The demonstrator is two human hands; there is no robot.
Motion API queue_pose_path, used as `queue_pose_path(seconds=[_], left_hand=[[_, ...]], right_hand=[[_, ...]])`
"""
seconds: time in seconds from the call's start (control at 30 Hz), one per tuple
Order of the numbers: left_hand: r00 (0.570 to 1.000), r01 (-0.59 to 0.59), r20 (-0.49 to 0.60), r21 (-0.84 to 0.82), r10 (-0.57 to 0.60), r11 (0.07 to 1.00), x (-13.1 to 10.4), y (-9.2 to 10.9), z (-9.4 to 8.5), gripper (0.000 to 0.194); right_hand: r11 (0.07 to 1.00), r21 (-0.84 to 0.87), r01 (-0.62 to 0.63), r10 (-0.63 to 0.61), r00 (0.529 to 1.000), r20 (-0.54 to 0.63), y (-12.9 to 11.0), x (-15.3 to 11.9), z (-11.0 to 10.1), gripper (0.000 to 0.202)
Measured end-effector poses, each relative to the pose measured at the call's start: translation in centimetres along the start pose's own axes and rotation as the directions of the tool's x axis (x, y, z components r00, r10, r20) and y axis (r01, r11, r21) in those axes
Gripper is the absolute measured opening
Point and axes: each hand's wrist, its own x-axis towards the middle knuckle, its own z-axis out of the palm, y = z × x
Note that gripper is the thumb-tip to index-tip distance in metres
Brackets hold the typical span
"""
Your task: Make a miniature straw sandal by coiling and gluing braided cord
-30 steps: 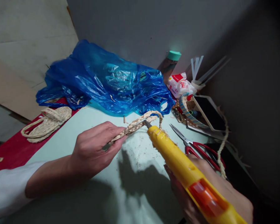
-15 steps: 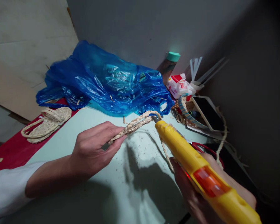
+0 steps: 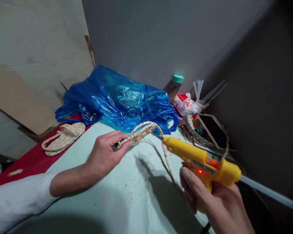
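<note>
Left hand (image 3: 108, 152), center-left of frame: thumb and fingers pinched closed on the near end of a coil of braided cord (image 3: 144, 131). Coil sits mid-frame, flattened, raised over the pale table (image 3: 122, 191); loose strand drops from its right end, runs down toward lower right. Right hand (image 3: 217, 198), lower right: fingers curled around the handle of a yellow glue gun (image 3: 183, 148), nozzle pointing left, right by the cord; can't tell if touching. Red light on gun's side, clear glue stick (image 3: 271, 190) out the back toward right edge. Blue plastic bag (image 3: 117, 97) crumpled upper center. Second cord bundle (image 3: 63, 139) left of frame, on red cloth (image 3: 34, 164). Right of bag: bottle with green cap (image 3: 178, 79), red-and-white packet (image 3: 185, 104), white sticks (image 3: 198, 89) upright in small cup. Below those, dark-screened device (image 3: 213, 129) propped on woven basket (image 3: 190, 125).
</note>
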Motion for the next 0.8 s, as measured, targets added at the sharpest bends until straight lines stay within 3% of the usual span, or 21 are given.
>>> queue_pose_path(seconds=[0.1, 0.3, 0.5, 0.67, 0.73, 0.77, 0.8], left_hand=[[0.997, 0.073, 0.041, -0.033, -0.072, 0.997, 0.6, -0.2, -0.3, 0.011], [0.992, 0.064, 0.108, -0.025, -0.061, 0.998, 1.4, -0.1, -1.0, 0.015], [0.981, 0.168, 0.101, 0.0, -0.167, 0.986, 1.8, -0.1, -1.4, 0.025], [0.988, 0.141, 0.067, -0.019, -0.14, 0.99, 1.8, -0.2, -1.4, 0.025], [0.987, 0.148, 0.064, -0.018, -0.147, 0.989, 1.8, -0.2, -1.3, 0.026], [0.986, 0.156, 0.063, -0.02, -0.154, 0.988, 1.7, -0.2, -1.3, 0.027], [0.985, 0.164, 0.065, -0.024, -0.162, 0.986, 1.7, -0.2, -1.2, 0.027]], right_hand=[[0.933, 0.264, -0.245, 0.194, 0.959, 0.205, -0.5, -0.2, 0.8, 0.05], [0.641, 0.554, -0.531, 0.278, 0.833, 0.478, 0.9, -2.2, 4.2, 0.057], [0.548, 0.458, -0.699, 0.379, 0.697, 0.609, -0.2, -2.3, 6.0, 0.073], [0.464, 0.416, -0.782, 0.47, 0.616, 0.632, -0.5, -1.7, 6.5, 0.085], [0.509, 0.377, -0.773, 0.492, 0.621, 0.61, 0.0, -1.8, 6.2, 0.084], [0.578, 0.353, -0.736, 0.485, 0.657, 0.577, 0.3, -2.0, 5.9, 0.082], [0.695, 0.309, -0.649, 0.45, 0.727, 0.518, 0.7, -2.1, 5.4, 0.078]])
